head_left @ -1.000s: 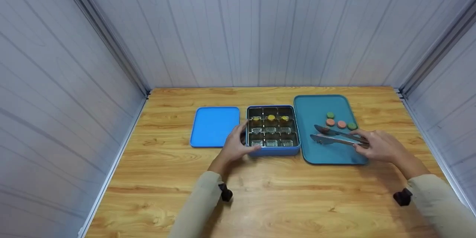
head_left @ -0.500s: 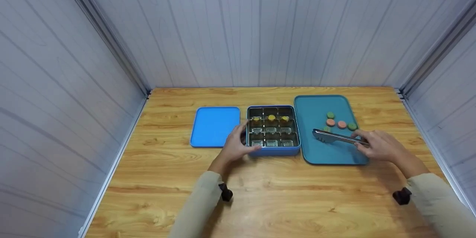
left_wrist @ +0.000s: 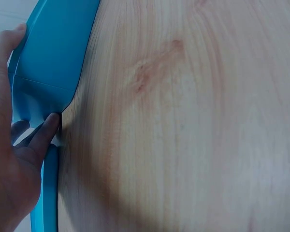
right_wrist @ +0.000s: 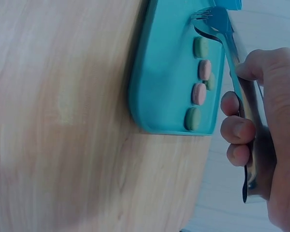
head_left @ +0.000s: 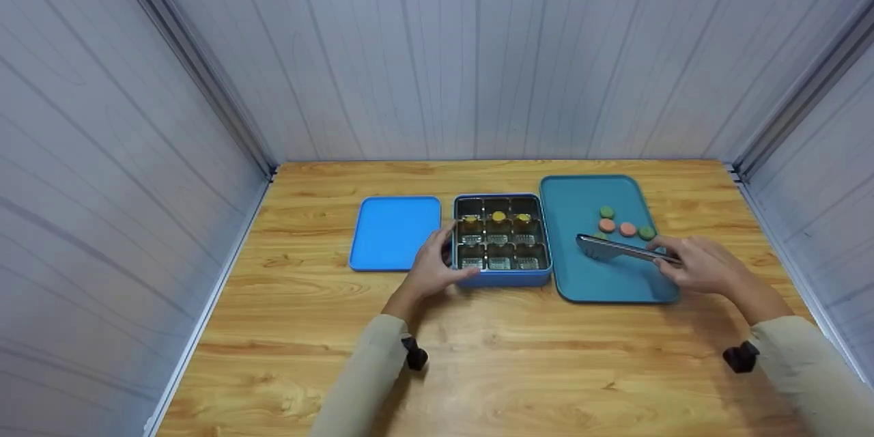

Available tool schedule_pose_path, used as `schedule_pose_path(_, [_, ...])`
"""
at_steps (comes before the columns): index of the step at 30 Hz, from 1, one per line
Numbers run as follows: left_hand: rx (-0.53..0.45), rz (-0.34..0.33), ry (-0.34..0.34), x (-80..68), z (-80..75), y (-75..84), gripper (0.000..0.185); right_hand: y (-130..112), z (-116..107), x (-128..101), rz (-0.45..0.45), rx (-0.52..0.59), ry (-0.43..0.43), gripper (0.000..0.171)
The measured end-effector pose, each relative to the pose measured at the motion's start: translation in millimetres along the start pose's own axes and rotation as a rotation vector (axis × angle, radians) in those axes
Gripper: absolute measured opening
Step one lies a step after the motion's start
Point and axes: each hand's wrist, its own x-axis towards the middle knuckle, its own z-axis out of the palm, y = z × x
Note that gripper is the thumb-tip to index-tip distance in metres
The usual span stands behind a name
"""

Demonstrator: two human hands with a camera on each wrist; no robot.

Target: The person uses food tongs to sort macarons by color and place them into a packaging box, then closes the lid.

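The right hand (head_left: 703, 266) grips metal tongs (head_left: 618, 249) over the teal tray (head_left: 601, 283), tips at 9 o'clock. The left hand (head_left: 433, 270) curls its fingers (left_wrist: 43, 133) around the blue box (head_left: 502, 278) mid-tabletop.

No readable text or labels appear, though views blur.

From the head view the tongs (head_left: 618, 248) cover most of one green macaron (head_left: 600, 237), and the right hand (head_left: 696, 265) hides their handle end. The box (left_wrist: 48, 67) is cut off by the left wrist picture's edge, so its compartments don't show there. What's in the box's (head_left: 502, 239) front cells is too small to tell.
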Motion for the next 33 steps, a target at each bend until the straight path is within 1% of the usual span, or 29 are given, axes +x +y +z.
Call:
schedule_pose_path(7, [0.01,0.001,0.007,0.4,-0.4,-1.3,0.115,-3,-12,5,0.012,-0.002,0.003,0.025])
schedule_pose_path(15, [0.016,0.013,0.003,-0.2,-0.5,-0.2,0.116,-9,-16,9,0.009,-0.006,0.003,0.027])
schedule_pose_path(23, [-0.007,0.041,0.001,0.4,-2.4,-1.9,0.112,-15,-20,16,-0.032,0.011,0.065,0.021])
schedule_pose_path(28, [0.003,0.033,0.003,-0.3,-3.0,-0.1,0.113,-17,-18,22,-0.05,0.008,0.094,0.021])
schedule_pose_path(33, [0.01,0.024,-0.003,-0.5,-1.0,0.1,0.114,-21,-17,28,-0.062,0.03,0.098,0.022])
